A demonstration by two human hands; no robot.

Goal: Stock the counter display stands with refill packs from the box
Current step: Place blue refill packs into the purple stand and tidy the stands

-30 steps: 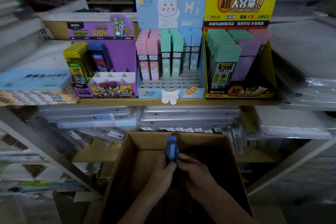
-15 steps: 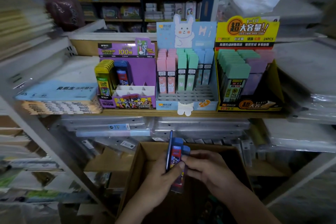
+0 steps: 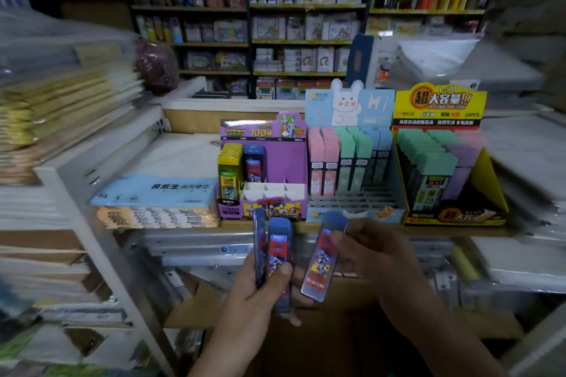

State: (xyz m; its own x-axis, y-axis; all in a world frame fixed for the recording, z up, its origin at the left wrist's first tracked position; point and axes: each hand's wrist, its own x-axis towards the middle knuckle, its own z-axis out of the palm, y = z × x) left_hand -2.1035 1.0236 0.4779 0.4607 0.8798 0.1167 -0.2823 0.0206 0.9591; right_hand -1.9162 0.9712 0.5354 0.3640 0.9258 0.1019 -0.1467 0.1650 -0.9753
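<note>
Stock in both hands — the left hand (image 3: 254, 294) grips two blue refill packs (image 3: 278, 254) upright, the right hand (image 3: 367, 257) pinches a third pack (image 3: 321, 266), tilted, just beside them. All three are raised before the shelf (image 3: 444, 231) edge, right below the purple display stand (image 3: 284, 162) — yellow and blue packs stand in its left rear slots

Two blue-capped refill packs (image 3: 278, 254) upright in left hand (image 3: 245, 300); third pack (image 3: 320, 263) tilted in right hand (image 3: 373, 254), just below the purple display stand (image 3: 284, 159).
</note>
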